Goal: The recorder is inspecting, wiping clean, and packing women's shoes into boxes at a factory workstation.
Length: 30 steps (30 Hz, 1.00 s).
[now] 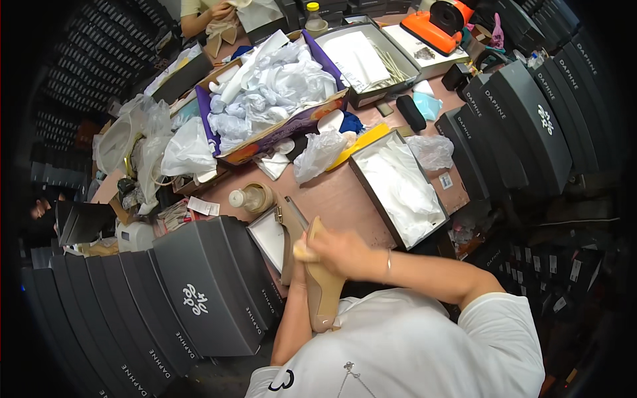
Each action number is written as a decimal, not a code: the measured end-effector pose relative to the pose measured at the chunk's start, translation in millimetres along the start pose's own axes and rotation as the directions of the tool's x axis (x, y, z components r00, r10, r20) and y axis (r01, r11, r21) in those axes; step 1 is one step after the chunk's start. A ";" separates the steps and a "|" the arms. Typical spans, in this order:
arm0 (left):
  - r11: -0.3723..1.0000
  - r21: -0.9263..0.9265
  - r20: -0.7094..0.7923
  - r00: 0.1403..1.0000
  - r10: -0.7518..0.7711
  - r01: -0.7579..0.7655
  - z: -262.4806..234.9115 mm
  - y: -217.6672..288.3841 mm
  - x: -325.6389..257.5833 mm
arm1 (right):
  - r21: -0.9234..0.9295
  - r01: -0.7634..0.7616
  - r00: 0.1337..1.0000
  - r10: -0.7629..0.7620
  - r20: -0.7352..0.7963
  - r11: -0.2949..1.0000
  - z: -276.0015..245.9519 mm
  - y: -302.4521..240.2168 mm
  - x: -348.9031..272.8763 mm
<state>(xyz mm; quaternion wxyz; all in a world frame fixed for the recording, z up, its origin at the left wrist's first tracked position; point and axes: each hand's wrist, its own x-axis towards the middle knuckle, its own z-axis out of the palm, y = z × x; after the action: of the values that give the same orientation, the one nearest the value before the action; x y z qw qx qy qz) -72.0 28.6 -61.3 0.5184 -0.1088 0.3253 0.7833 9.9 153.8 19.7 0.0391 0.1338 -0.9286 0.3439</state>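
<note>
A glossy beige shoe [324, 292] is held upright close to my chest, its rounded toe pointing down. My left hand [300, 270] grips it from behind; its fingers are mostly hidden. My right hand [342, 253], slightly blurred, is closed over a small pale-yellow wad [303, 251], perhaps sponge or cloth, and presses it near the shoe's upper part. Just left of my hands is a darker beige piece with a strap and buckle [283, 220]; whether it belongs to a second shoe I cannot tell. Behind it lies an open shoebox [267, 240] with white lining.
An open box with white tissue [405, 189] sits right of my hands. Dark shoebox stacks stand left [206, 285] and right [524, 126]. Ahead are a purple carton [285, 129] of crumpled wrapping, a clear bottle [249, 198] and an orange device [434, 28]. Another person's hand [221, 11] works far left.
</note>
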 end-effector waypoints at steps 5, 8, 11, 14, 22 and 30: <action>0.997 0.011 -0.006 0.997 -0.080 0.080 18.9 -7.0 -1.3 | 0.167 -0.538 0.718 0.553 -0.423 0.826 94.3 56.6 42.9; 0.993 0.119 -0.007 1.000 0.027 -0.026 16.7 6.0 -1.0 | 0.022 0.050 0.983 -0.045 -0.179 0.999 -5.0 15.4 15.0; 0.992 -0.099 -0.026 0.996 -0.083 0.080 7.9 -4.1 -8.8 | 0.039 0.102 0.993 -0.100 -0.060 0.994 -12.5 1.7 -7.3; 0.992 -0.104 0.012 0.998 -0.066 0.067 4.6 -12.8 -4.5 | -0.019 -0.009 0.987 0.005 -0.164 1.000 -6.6 20.4 -9.5; 0.997 -0.077 0.094 0.996 0.002 0.005 -4.0 -9.9 -0.7 | 0.011 0.082 0.985 -0.079 -0.156 0.997 -9.5 25.0 -30.8; 0.994 -0.101 0.056 0.998 -0.025 0.030 0.5 -11.0 2.0 | 0.040 0.080 0.996 -0.078 -0.048 0.996 -19.4 28.1 -19.6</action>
<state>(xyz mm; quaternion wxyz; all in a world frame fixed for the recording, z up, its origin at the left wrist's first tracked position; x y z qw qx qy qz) -63.1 33.2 -66.2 0.5315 -0.1181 0.2694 0.7943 20.7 191.2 13.6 0.0717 0.1633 -0.9140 0.3644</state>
